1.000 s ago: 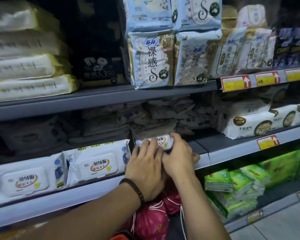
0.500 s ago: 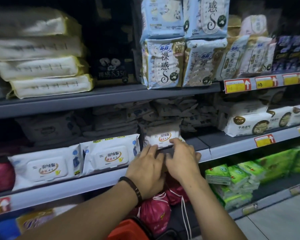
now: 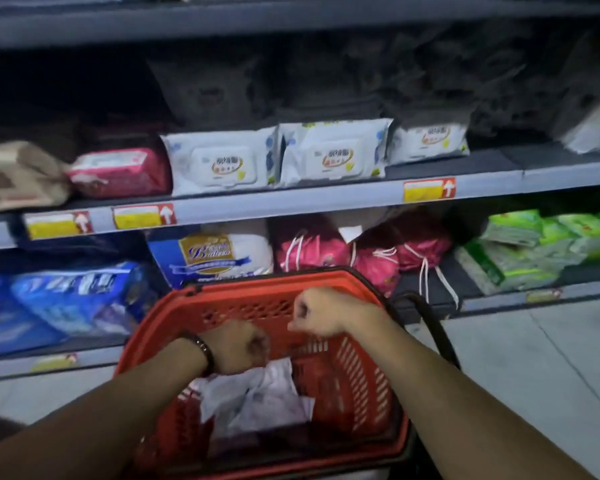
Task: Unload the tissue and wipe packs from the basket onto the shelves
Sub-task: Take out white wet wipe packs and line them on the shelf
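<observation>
Two hands hang over the red basket [image 3: 257, 292], a moulded plastic tub with slotted and perforated walls. A black handle [image 3: 430, 327] is folded down at its right side.

Left hand [image 3: 238, 348]: fingers curled downward and hidden behind the knuckles, just above the white packs [image 3: 257, 400]. Cannot tell whether they grip a pack or only touch it. A dark wristband [image 3: 205, 351] sits on that wrist.

Right hand [image 3: 321, 313]: fingers balled into a fist over the far half of the basket, nothing seen in it.

The white packs lie in the basket bottom. They are soft creased film, the print is blurred and unreadable, and the near edge is lost in shadow.

Grey metal shelf [image 3: 291, 200] above carries pillow-shaped wipe packs [image 3: 222, 164] with rigid flip lids, two side by side and touching, and a smaller pack [image 3: 428, 140] just to their right. The pink pack [image 3: 118, 171] to their left is motion-blurred.

Lower shelf: pink drawstring bags [image 3: 312, 251], and glossy green packs [image 3: 534, 244] cut off at the right edge. The back of the upper shelf is too dark to make out.
</observation>
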Action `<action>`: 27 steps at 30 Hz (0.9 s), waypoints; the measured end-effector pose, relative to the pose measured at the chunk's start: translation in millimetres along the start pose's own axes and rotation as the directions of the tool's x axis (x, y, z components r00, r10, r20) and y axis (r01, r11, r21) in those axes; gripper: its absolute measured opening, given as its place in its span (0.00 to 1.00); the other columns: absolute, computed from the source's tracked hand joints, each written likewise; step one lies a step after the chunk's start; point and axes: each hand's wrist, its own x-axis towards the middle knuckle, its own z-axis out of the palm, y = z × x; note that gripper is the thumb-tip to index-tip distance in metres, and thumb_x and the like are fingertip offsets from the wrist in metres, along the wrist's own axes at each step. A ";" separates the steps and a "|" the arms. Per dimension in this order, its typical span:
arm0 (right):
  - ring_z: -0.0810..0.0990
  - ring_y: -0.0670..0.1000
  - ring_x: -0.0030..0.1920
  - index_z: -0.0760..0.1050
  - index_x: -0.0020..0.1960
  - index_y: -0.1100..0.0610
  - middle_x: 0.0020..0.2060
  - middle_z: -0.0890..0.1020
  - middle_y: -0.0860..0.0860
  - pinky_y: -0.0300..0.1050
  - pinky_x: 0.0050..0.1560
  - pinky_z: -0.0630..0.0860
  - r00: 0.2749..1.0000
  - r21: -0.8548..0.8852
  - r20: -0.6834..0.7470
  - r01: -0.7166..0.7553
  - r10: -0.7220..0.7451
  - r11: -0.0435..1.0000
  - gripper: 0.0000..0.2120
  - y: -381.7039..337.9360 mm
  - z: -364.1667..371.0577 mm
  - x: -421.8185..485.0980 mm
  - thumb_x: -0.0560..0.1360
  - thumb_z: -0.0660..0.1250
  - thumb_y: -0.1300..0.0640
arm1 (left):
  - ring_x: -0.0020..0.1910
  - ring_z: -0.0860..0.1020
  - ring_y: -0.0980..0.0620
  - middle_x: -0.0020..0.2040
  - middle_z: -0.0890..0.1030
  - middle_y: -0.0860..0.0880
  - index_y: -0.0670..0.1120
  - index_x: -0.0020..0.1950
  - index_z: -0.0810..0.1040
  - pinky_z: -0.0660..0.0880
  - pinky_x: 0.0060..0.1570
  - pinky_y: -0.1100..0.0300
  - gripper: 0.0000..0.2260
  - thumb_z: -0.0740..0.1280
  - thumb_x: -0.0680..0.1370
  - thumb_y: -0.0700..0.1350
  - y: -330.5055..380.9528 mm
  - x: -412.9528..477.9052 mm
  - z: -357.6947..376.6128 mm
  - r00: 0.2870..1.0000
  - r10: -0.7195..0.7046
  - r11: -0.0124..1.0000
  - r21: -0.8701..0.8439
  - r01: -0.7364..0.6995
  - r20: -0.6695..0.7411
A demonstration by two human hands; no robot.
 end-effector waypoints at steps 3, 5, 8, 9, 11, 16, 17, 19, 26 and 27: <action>0.83 0.58 0.48 0.85 0.55 0.60 0.49 0.85 0.59 0.43 0.44 0.70 0.968 -0.099 0.226 -0.086 0.107 0.991 0.16 -1.9 65.6 32.3 0.80 0.73 0.47 | 0.52 0.80 0.54 0.49 0.85 0.55 0.48 0.59 0.86 0.71 0.46 0.66 0.10 0.70 0.80 0.49 -40.9 2.2 39.0 0.985 -0.154 0.986 -0.047 0.158 0.084; 0.82 0.57 0.47 0.84 0.56 0.63 0.48 0.84 0.59 0.44 0.46 0.73 0.937 -0.126 0.302 -0.143 0.175 0.982 0.21 5.2 104.5 51.6 0.79 0.73 0.44 | 0.64 0.80 0.49 0.64 0.83 0.50 0.51 0.65 0.83 0.72 0.57 0.62 0.15 0.71 0.80 0.53 -60.4 10.6 56.3 0.958 -0.266 0.962 -0.039 0.271 0.105; 0.83 0.61 0.59 0.83 0.61 0.61 0.60 0.84 0.59 0.48 0.56 0.78 0.905 -0.195 0.337 -0.202 0.260 0.960 0.26 21.8 154.8 79.9 0.76 0.74 0.40 | 0.74 0.74 0.44 0.75 0.75 0.45 0.50 0.75 0.73 0.70 0.69 0.56 0.27 0.72 0.79 0.56 -87.1 28.8 83.1 0.921 -0.376 0.926 -0.006 0.378 0.099; 0.81 0.61 0.63 0.81 0.65 0.59 0.64 0.82 0.59 0.50 0.61 0.78 0.899 -0.207 0.336 -0.221 0.281 0.953 0.27 24.6 164.2 82.7 0.75 0.75 0.41 | 0.75 0.72 0.43 0.76 0.74 0.43 0.49 0.78 0.70 0.69 0.71 0.55 0.30 0.73 0.78 0.57 -92.4 34.3 90.9 0.918 -0.389 0.921 -0.003 0.390 0.080; 0.80 0.60 0.68 0.76 0.71 0.57 0.70 0.79 0.57 0.51 0.67 0.77 0.882 -0.202 0.368 -0.234 0.296 0.951 0.32 28.2 185.8 90.8 0.73 0.79 0.45 | 0.77 0.68 0.40 0.79 0.70 0.43 0.49 0.81 0.64 0.67 0.75 0.51 0.38 0.73 0.76 0.61 -101.3 44.3 108.0 0.916 -0.400 0.916 -0.005 0.400 0.041; 0.78 0.60 0.70 0.69 0.77 0.61 0.74 0.76 0.61 0.48 0.66 0.74 0.898 -0.111 0.375 -0.202 0.229 0.973 0.30 19.7 221.3 110.8 0.81 0.71 0.48 | 0.79 0.66 0.40 0.79 0.67 0.45 0.50 0.80 0.61 0.62 0.75 0.38 0.44 0.68 0.72 0.72 -108.4 60.4 147.7 0.828 -0.560 0.817 -0.162 0.553 -0.002; 0.76 0.60 0.72 0.67 0.78 0.62 0.75 0.75 0.60 0.47 0.67 0.71 0.905 -0.111 0.362 -0.193 0.221 0.975 0.30 17.3 222.8 112.7 0.83 0.68 0.47 | 0.78 0.66 0.40 0.79 0.68 0.45 0.49 0.79 0.63 0.62 0.75 0.37 0.42 0.66 0.73 0.72 -111.4 63.5 151.1 0.809 -0.587 0.797 -0.178 0.578 -0.001; 0.75 0.60 0.74 0.65 0.79 0.63 0.76 0.73 0.62 0.47 0.70 0.71 0.903 -0.114 0.339 -0.240 0.265 0.964 0.32 17.1 226.3 116.4 0.83 0.68 0.45 | 0.78 0.67 0.39 0.79 0.69 0.43 0.48 0.80 0.64 0.62 0.76 0.39 0.43 0.66 0.74 0.73 -117.1 67.2 153.5 0.781 -0.622 0.765 -0.168 0.622 0.060; 0.76 0.59 0.74 0.68 0.80 0.54 0.76 0.74 0.60 0.49 0.70 0.73 0.863 -0.145 0.401 -0.273 0.308 0.951 0.27 23.4 211.7 115.2 0.83 0.67 0.51 | 0.71 0.77 0.47 0.75 0.77 0.48 0.53 0.79 0.71 0.73 0.71 0.55 0.43 0.77 0.69 0.69 -116.4 70.7 135.4 0.827 -0.468 0.694 -0.449 0.562 0.312; 0.77 0.59 0.72 0.66 0.82 0.50 0.75 0.75 0.59 0.48 0.66 0.75 0.868 -0.136 0.404 -0.254 0.287 0.958 0.32 23.6 204.3 111.9 0.80 0.71 0.53 | 0.69 0.78 0.48 0.73 0.78 0.49 0.53 0.77 0.73 0.74 0.71 0.54 0.47 0.80 0.62 0.70 -117.5 71.8 137.0 0.831 -0.461 0.633 -0.541 0.555 0.313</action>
